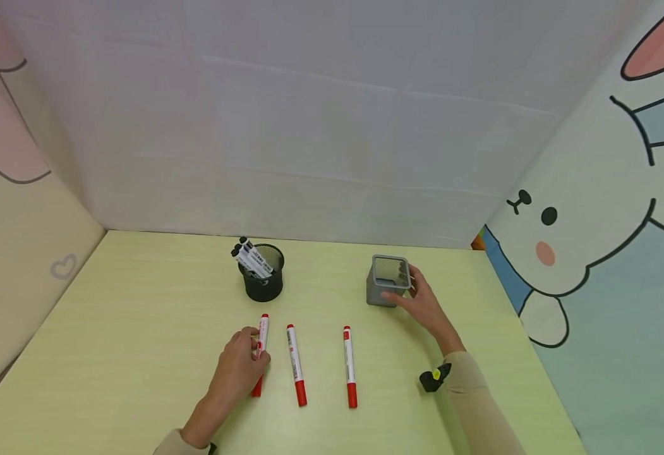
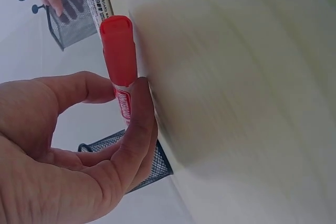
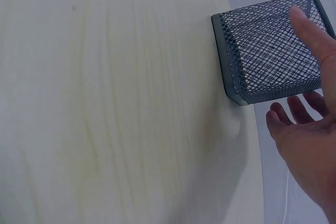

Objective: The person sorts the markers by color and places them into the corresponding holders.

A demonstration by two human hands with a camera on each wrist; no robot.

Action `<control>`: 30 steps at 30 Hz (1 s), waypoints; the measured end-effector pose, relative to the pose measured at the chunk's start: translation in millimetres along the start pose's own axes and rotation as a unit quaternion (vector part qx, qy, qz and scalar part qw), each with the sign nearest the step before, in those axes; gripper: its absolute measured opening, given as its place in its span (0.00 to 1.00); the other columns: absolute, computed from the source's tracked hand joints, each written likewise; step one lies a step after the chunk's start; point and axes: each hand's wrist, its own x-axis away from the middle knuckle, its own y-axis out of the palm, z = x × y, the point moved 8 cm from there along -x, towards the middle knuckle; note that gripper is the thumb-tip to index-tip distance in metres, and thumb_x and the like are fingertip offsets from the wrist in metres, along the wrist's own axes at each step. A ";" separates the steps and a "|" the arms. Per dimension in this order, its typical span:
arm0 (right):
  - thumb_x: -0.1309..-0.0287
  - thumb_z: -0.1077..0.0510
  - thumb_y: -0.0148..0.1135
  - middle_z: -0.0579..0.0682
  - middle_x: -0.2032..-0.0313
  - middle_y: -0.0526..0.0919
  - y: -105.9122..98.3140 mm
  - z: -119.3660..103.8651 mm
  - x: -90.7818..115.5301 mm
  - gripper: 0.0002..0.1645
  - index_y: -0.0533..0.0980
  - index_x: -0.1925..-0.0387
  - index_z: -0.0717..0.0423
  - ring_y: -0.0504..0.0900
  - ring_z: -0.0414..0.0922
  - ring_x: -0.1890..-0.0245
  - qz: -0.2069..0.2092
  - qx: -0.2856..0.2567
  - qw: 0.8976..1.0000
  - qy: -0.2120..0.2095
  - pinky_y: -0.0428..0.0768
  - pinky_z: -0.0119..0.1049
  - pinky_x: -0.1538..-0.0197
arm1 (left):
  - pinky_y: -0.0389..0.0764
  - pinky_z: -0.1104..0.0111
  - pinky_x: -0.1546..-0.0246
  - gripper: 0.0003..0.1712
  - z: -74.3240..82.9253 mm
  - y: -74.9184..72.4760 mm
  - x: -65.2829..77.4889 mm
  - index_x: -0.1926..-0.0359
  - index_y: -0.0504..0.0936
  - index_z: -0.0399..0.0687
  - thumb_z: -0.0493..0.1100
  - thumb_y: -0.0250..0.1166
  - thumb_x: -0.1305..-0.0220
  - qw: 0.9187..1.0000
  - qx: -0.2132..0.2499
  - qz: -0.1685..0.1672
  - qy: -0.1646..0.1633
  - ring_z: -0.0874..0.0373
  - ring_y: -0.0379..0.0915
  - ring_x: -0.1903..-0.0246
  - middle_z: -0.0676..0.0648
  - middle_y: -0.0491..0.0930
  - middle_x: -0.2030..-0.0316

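Observation:
Thumb and fingers of my left hand (image 1: 234,365) pinch a red-capped whiteboard marker (image 1: 263,333), whose cap (image 2: 119,51) points toward me. Whether it is lifted off the table cannot be made out. Two more red-capped markers, one in the middle (image 1: 294,355) and one farther right (image 1: 349,357), lie on the table. My right hand (image 1: 427,313) holds a grey square mesh pen holder (image 1: 381,295) by its near right corner. In the right wrist view the thumb lies across the mesh (image 3: 268,51), with the other fingers along the adjacent side; their contact is partly hidden.
A round black mesh pen holder (image 1: 263,291) with several black-capped markers (image 1: 254,260) leaning in it stands toward the back left. A pale wooden table (image 1: 138,303) meets a white cloth backdrop (image 1: 309,139) behind. Printed cartoon panels (image 1: 604,265) flank the sides.

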 end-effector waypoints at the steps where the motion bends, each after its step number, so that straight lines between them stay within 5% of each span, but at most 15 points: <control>1: 0.37 0.58 0.73 0.63 0.27 0.59 0.1 -0.1 -0.4 0.54 0.49 0.21 0.60 0.56 0.60 0.24 0.000 -0.002 1.000 0.000 0.51 0.54 0.21 | 0.71 0.70 0.78 0.26 0.0 -0.1 0.0 0.41 0.73 0.26 0.31 0.67 0.38 1.000 0.001 0.000 0.000 0.54 0.69 0.69 0.41 0.75 0.62; 11: 0.38 0.61 0.73 0.64 0.28 0.61 1.1 1.0 -6.6 0.54 0.49 0.21 0.60 0.59 0.60 0.25 -0.008 -0.009 1.000 -0.026 0.57 0.58 0.24 | 0.73 0.70 0.77 0.26 2.6 -4.0 1.1 0.40 0.73 0.28 0.32 0.67 0.38 1.000 0.016 0.015 0.007 0.55 0.70 0.68 0.41 0.77 0.59; 19: 0.40 0.64 0.73 0.63 0.29 0.64 2.2 3.8 -10.0 0.52 0.52 0.22 0.59 0.65 0.60 0.28 -0.015 -0.028 0.999 -0.036 0.71 0.24 0.37 | 0.78 0.71 0.77 0.27 4.3 -4.8 -1.4 0.39 0.73 0.34 0.33 0.68 0.39 0.999 0.032 0.039 -0.001 0.53 0.74 0.65 0.41 0.79 0.57; 21: 0.40 0.65 0.73 0.63 0.29 0.65 1.6 3.4 -10.1 0.52 0.53 0.22 0.59 0.66 0.61 0.29 -0.014 -0.028 0.999 -0.041 0.71 0.27 0.35 | 0.80 0.71 0.76 0.28 5.8 -4.9 -2.3 0.39 0.73 0.34 0.34 0.69 0.39 0.998 0.036 0.044 0.001 0.53 0.75 0.64 0.42 0.79 0.57; 26: 0.40 0.65 0.73 0.64 0.30 0.66 1.3 2.7 -10.7 0.52 0.53 0.22 0.60 0.66 0.62 0.29 -0.014 -0.022 0.999 -0.048 0.65 0.54 0.27 | 0.82 0.70 0.74 0.29 11.3 -6.2 -2.7 0.38 0.73 0.34 0.34 0.70 0.39 0.997 0.043 0.055 0.013 0.51 0.77 0.61 0.41 0.79 0.55; 30: 0.40 0.65 0.73 0.64 0.31 0.67 1.6 3.0 -11.6 0.51 0.54 0.23 0.59 0.67 0.61 0.30 -0.018 -0.017 0.999 -0.047 0.63 0.59 0.27 | 0.82 0.70 0.74 0.29 16.3 -5.9 -3.7 0.38 0.73 0.33 0.33 0.70 0.40 0.996 0.055 0.060 0.023 0.51 0.77 0.61 0.41 0.79 0.54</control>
